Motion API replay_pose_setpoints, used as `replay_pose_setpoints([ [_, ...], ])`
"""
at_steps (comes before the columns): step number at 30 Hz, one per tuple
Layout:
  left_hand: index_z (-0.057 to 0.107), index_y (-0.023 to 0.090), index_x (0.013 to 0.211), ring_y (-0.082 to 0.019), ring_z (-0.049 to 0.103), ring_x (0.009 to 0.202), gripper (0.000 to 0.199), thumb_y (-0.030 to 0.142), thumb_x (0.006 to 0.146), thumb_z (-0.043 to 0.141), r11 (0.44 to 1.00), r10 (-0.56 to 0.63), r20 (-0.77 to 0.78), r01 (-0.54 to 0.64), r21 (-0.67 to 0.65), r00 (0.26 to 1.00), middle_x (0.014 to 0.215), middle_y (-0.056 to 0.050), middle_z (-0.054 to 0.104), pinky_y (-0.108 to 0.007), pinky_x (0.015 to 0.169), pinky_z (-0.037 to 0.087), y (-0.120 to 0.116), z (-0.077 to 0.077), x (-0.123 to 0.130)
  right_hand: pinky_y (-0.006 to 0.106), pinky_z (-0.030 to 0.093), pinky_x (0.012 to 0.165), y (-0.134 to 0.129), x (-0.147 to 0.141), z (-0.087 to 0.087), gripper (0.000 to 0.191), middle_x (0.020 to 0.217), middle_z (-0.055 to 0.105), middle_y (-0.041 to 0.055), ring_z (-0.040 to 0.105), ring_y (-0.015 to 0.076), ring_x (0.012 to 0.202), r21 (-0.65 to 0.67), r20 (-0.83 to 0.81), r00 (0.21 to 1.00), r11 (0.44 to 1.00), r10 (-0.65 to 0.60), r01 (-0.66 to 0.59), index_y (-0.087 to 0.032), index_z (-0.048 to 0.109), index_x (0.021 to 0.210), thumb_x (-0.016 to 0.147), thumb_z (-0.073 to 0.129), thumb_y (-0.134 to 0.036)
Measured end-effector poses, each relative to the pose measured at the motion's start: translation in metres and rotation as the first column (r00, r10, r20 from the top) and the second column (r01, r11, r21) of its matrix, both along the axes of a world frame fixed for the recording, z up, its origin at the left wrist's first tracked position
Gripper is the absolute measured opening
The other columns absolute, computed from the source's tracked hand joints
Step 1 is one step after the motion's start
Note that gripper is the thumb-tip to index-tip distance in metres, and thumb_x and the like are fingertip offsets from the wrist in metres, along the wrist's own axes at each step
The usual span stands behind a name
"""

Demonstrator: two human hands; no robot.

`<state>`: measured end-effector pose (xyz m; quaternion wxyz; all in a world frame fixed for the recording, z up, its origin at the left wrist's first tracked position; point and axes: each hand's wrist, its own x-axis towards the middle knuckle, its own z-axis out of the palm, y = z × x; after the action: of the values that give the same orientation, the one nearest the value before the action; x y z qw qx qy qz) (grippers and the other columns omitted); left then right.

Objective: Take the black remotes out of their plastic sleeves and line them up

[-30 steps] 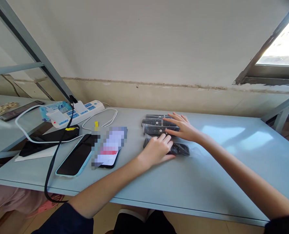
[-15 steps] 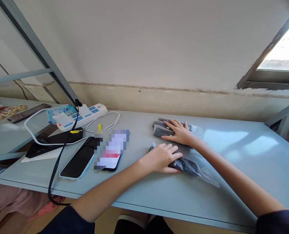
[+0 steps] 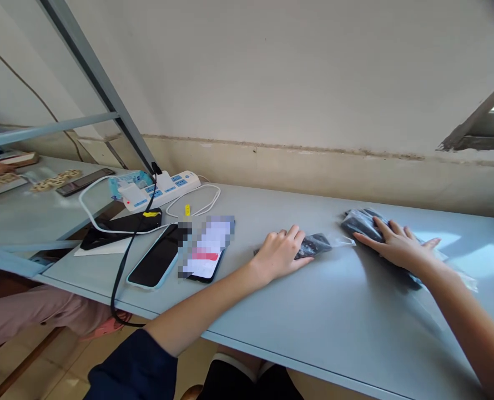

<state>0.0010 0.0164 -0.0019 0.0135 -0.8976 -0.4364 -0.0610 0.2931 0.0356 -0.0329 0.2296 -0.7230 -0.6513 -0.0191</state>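
Note:
My left hand (image 3: 281, 253) lies flat on one black remote control in a clear plastic bag (image 3: 316, 244) near the middle of the grey table (image 3: 322, 316). My right hand (image 3: 399, 245) rests palm down, fingers spread, on a bundle of bagged black remotes (image 3: 361, 222) further right. The two lots of remotes lie apart. Neither hand is closed around anything; both press down from above.
Left of my hands lie two phones (image 3: 157, 260), one with a lit screen (image 3: 205, 253), a white power strip (image 3: 164, 186), white cables and a black strap (image 3: 124, 266). A metal frame post (image 3: 101, 89) rises at the left. Another person's leg (image 3: 30, 314) shows below the table's left edge.
My right hand has slid the bundle of remotes to the right, away from the single bagged remote under my left hand. The camera view has turned to the right.

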Motion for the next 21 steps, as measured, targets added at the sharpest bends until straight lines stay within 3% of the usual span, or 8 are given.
replay_pose_setpoints([
  [1, 0.052, 0.014, 0.109, -0.019, 0.065, 0.081, 0.044, 0.053, 0.089, 0.048, 1.0, 0.013, -0.002, -0.013, -0.001, 1.0, 0.108, -0.008, 0.059, -0.027, 0.061, 0.045, 0.001, 0.0, 0.0, 0.077, 0.002, 0.098, -0.002, -0.006, 0.004, 0.067, 0.111, 0.058, 0.0191, 0.04, 0.0488, 0.118, 0.046, 0.027, 0.997, 0.996, -0.076, 0.075, -0.026, 0.062, 0.11, 0.066, 0.053, -0.076],
  [2, 0.051, 0.014, 0.11, -0.019, 0.065, 0.082, 0.045, 0.053, 0.089, 0.047, 1.0, 0.024, -0.002, -0.024, -0.001, 1.0, 0.109, -0.008, 0.059, -0.027, 0.062, 0.045, 0.001, 0.001, 0.0, 0.075, 0.002, 0.099, -0.005, -0.015, 0.009, 0.062, 0.111, 0.058, 0.0196, 0.041, 0.0476, 0.118, 0.111, 0.049, 0.996, 0.991, -0.078, 0.073, -0.025, 0.062, 0.108, 0.07, 0.052, -0.072],
  [5, 0.049, 0.014, 0.113, -0.02, 0.064, 0.086, 0.045, 0.053, 0.09, 0.047, 0.999, 0.047, 0.018, -0.047, 0.003, 0.999, 0.112, -0.008, 0.059, -0.028, 0.065, 0.046, 0.003, 0.0, -0.001, 0.065, 0.019, 0.105, -0.016, -0.05, 0.03, 0.048, 0.113, 0.059, 0.0143, 0.053, 0.037, 0.109, 0.228, 0.004, 0.995, 0.969, 0.099, -0.097, -0.026, 0.063, 0.103, 0.081, 0.042, -0.062],
  [7, 0.048, 0.015, 0.116, -0.021, 0.063, 0.092, 0.045, 0.051, 0.09, 0.049, 0.998, 0.06, 0.047, -0.061, 0.017, 0.997, 0.111, -0.008, 0.06, -0.029, 0.07, 0.047, 0.005, 0.0, -0.002, 0.057, 0.039, 0.095, -0.022, -0.07, 0.041, 0.044, 0.105, 0.063, 0.0113, 0.058, 0.0318, 0.1, 0.212, -0.127, 0.972, 0.963, 0.197, -0.167, -0.025, 0.064, 0.097, 0.08, 0.042, -0.059],
  [9, 0.046, 0.016, 0.119, -0.021, 0.061, 0.098, 0.045, 0.049, 0.089, 0.051, 0.997, 0.074, 0.07, -0.076, 0.032, 0.995, 0.106, -0.008, 0.063, -0.03, 0.074, 0.047, 0.006, -0.001, -0.003, 0.049, 0.048, 0.084, -0.025, -0.082, 0.048, 0.043, 0.098, 0.065, 0.0091, 0.062, 0.0282, 0.091, 0.137, -0.275, 0.932, 0.969, 0.236, -0.204, -0.025, 0.065, 0.09, 0.079, 0.043, -0.06],
  [12, 0.045, 0.017, 0.121, -0.022, 0.059, 0.101, 0.045, 0.048, 0.089, 0.051, 0.995, 0.081, 0.098, -0.087, 0.057, 0.992, 0.105, -0.008, 0.065, -0.032, 0.078, 0.047, 0.006, -0.001, -0.004, 0.04, 0.053, 0.073, -0.026, -0.086, 0.049, 0.05, 0.094, 0.067, 0.0086, 0.064, 0.0253, 0.085, 0.017, -0.509, 0.833, 0.97, 0.217, -0.242, -0.023, 0.063, 0.086, 0.077, 0.044, -0.068],
  [15, 0.045, 0.018, 0.122, -0.022, 0.059, 0.101, 0.044, 0.047, 0.09, 0.051, 0.991, 0.085, 0.132, -0.097, 0.087, 0.988, 0.109, -0.009, 0.064, -0.032, 0.079, 0.047, 0.006, 0.0, -0.005, 0.036, 0.056, 0.069, -0.027, -0.084, 0.045, 0.055, 0.097, 0.066, 0.0087, 0.066, 0.0245, 0.085, -0.05, -0.719, 0.682, 0.97, 0.13, -0.238, -0.022, 0.059, 0.096, 0.072, 0.051, -0.071],
  [21, 0.042, 0.021, 0.124, -0.021, 0.062, 0.096, 0.042, 0.046, 0.091, 0.051, 0.991, 0.111, 0.135, -0.121, 0.064, 0.985, 0.111, -0.007, 0.062, -0.028, 0.067, 0.047, 0.005, 0.004, -0.005, 0.033, 0.057, 0.069, -0.026, -0.088, 0.043, 0.042, 0.107, 0.063, 0.0081, 0.067, 0.0226, 0.083, -0.059, -0.885, 0.463, 0.974, 0.05, -0.217, -0.021, 0.059, 0.087, 0.071, 0.061, -0.06],
])
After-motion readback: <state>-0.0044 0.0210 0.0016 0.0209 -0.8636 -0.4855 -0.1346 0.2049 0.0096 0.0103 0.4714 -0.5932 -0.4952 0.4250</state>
